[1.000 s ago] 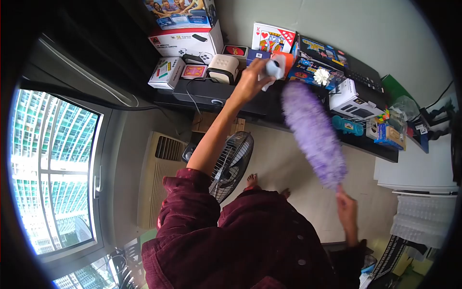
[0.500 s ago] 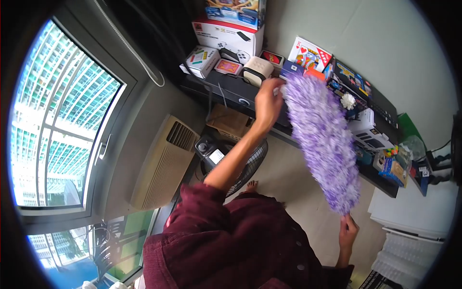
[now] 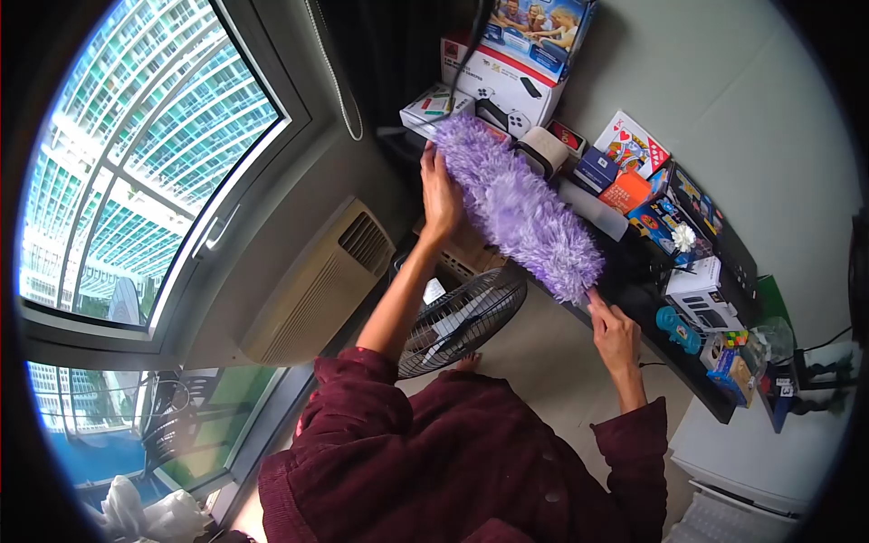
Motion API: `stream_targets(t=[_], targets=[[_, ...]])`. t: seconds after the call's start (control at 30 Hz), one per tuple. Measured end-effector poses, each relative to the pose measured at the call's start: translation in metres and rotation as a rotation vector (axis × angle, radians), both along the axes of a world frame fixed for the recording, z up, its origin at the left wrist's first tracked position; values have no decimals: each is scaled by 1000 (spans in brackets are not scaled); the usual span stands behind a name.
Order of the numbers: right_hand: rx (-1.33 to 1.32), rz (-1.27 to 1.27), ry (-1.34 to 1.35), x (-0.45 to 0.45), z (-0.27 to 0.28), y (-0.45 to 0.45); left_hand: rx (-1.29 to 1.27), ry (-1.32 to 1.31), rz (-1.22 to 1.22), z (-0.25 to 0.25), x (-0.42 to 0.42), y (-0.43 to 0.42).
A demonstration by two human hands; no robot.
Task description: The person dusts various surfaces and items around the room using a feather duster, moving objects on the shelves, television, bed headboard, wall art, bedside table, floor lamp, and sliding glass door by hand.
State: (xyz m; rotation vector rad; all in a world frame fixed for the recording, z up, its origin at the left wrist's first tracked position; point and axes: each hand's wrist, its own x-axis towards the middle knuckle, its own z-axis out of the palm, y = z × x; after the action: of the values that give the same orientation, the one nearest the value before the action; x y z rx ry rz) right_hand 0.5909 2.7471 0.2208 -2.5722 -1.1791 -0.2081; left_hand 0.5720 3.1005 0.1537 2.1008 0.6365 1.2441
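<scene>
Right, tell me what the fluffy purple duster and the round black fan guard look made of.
The fluffy purple duster: matte, probably synthetic fibre, going by its dense, shaggy strands.
The round black fan guard: probably coated metal, as its thin, evenly spaced wires suggest, though plastic is possible.

Shelf (image 3: 697, 376) is running along wall (image 3: 742, 109). At its left end, board-game box (image 3: 536, 38) is sitting on gamepad box (image 3: 507, 80); smaller carton (image 3: 433, 105) is lying before and left of the latter. Speaker (image 3: 546, 145) is standing right of gamepad box, Uno box (image 3: 568, 138) lying behind it. Farther right, playing-card box (image 3: 632, 143) is standing near the wall. Duster (image 3: 525, 210) is slanting across the shelf's left front. Air conditioner (image 3: 312, 294) is sitting between window (image 3: 136, 163) at far left and fan (image 3: 466, 321).
</scene>
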Motion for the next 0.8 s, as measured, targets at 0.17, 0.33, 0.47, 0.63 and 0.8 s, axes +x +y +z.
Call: stream_targets(t=[0.17,0.33,0.47,0.63,0.8], targets=[[-52,-27,-161,15,-14,12,231,52,-202,42,12,69],[-210,162,-230,20,-57,-15,135,212,-334,68,21,79],[-186,95,-206,22,-54,-46,163,203,-461,65,23,87],[-164,279,-235,25,-49,-28,-45,268,-385,72,27,67],[-165,57,-223,26,-68,-28,14,501,-330,18,34,86]])
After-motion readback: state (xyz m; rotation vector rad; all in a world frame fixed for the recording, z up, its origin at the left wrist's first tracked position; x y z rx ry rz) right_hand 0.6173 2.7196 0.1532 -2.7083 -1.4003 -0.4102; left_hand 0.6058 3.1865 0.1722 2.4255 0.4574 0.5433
